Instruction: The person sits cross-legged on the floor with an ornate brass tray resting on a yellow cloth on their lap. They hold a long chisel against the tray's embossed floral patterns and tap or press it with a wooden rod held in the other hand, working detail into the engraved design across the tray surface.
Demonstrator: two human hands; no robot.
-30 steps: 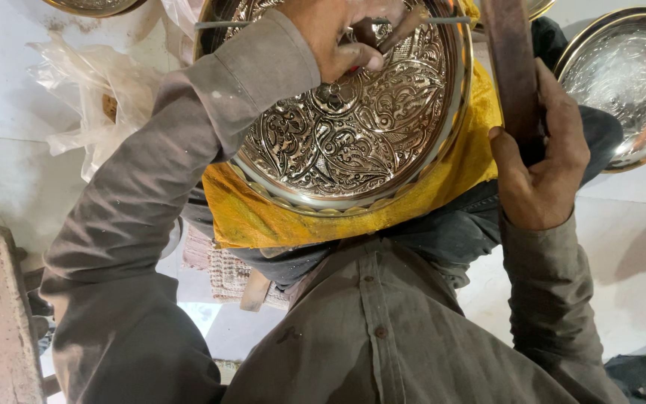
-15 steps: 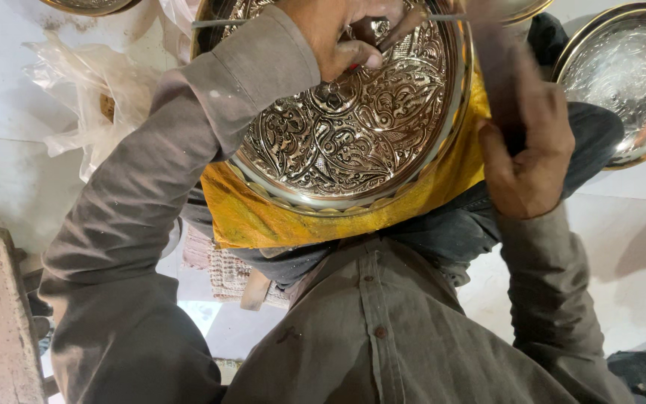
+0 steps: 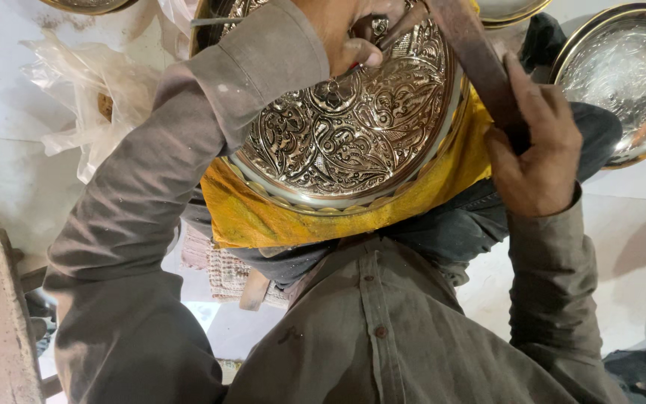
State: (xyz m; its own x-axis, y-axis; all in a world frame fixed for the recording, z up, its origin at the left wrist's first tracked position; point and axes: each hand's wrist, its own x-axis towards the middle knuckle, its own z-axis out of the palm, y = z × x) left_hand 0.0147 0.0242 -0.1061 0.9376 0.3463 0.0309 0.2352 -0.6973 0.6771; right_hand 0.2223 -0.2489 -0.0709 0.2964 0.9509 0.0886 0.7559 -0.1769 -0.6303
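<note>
Engraving is underway: the left hand pinches a thin punch against the patterned metal plate on the lap's yellow cloth, while the right hand grips a hammer handle, and the coming blow needs a steady tip.

left hand: your knuckles run off the top edge; the fingertips curl under, so what they pinch is unreadable.
thin rod: your sleeve hides where it ends.
wooden handle: top end cut off; your right hand covers the lower end.
embossed tray: upper rim out of frame, left part behind your forearm.
second tray: engraving too blurred to read.
</note>
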